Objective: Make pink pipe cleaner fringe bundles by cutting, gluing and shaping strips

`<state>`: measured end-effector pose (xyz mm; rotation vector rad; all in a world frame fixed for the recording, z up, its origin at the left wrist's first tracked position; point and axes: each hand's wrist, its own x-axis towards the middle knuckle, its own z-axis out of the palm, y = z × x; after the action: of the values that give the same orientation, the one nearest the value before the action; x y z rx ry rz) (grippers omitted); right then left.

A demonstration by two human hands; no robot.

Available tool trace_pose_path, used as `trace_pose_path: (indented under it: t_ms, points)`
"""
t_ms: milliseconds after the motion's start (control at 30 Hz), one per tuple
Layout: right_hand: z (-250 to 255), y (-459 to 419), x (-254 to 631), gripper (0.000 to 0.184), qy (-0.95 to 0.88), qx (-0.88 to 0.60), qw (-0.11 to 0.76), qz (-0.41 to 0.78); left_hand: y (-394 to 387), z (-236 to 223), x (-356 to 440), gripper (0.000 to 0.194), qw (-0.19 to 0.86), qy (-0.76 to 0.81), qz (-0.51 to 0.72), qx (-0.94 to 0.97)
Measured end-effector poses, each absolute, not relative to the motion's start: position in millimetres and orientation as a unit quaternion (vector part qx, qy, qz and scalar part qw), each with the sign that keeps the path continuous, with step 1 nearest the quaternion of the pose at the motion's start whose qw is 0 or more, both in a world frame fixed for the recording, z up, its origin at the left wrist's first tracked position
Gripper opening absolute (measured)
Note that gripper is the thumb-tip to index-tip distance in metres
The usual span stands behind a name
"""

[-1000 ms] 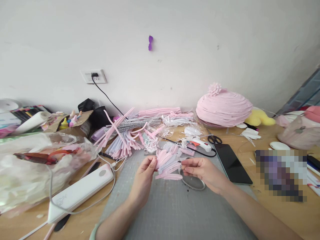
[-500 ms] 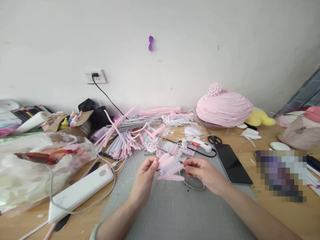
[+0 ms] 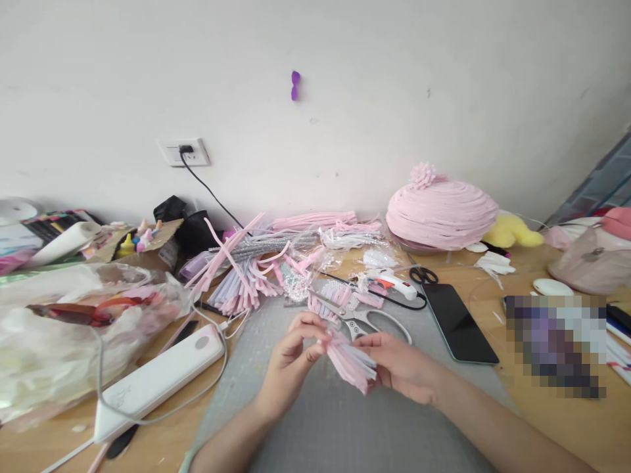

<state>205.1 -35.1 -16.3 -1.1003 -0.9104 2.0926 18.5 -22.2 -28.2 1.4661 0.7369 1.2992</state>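
A bunch of short pink and pale lilac pipe cleaners (image 3: 349, 363) is held low over the grey cutting mat (image 3: 330, 433). My left hand (image 3: 293, 361) pinches its gathered end between thumb and fingers. From the other side, my right hand (image 3: 407, 364) closes around the fanned-out strands, with some of its fingers hidden behind them. Just beyond the bunch lie grey-handled scissors (image 3: 355, 326), their blades pointing to the far left. Cut pipe cleaner pieces and strings of pearl beads (image 3: 340, 290) lie behind the scissors.
A white glue gun (image 3: 398, 284), black-handled scissors (image 3: 424, 274) and a phone (image 3: 461, 323) lie right of centre. A white power strip (image 3: 160, 384) with looping cables is at left, beside a plastic bag (image 3: 64, 355). Long pipe cleaners (image 3: 246, 282) and a pink domed piece (image 3: 441, 213) stand farther back.
Both hands have come slightly nearer and to the right with the bunch. Its strands have swung from sideways to slanting down toward me, and the scissors behind now show more fully.
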Motion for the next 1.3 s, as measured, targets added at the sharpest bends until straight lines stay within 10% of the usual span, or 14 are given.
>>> trace_pose_path:
  t_ms: [467,1300]
  points:
    - [-22,-32,204,0.022,-0.533,-0.445,0.399,0.599,-24,-18,36,0.033,0.752,0.351,0.435,0.350]
    - [-26,-35,199,0.019,-0.557,-0.489,0.393,0.545,-30,-17,38,0.030,0.628,0.448,0.424,0.474]
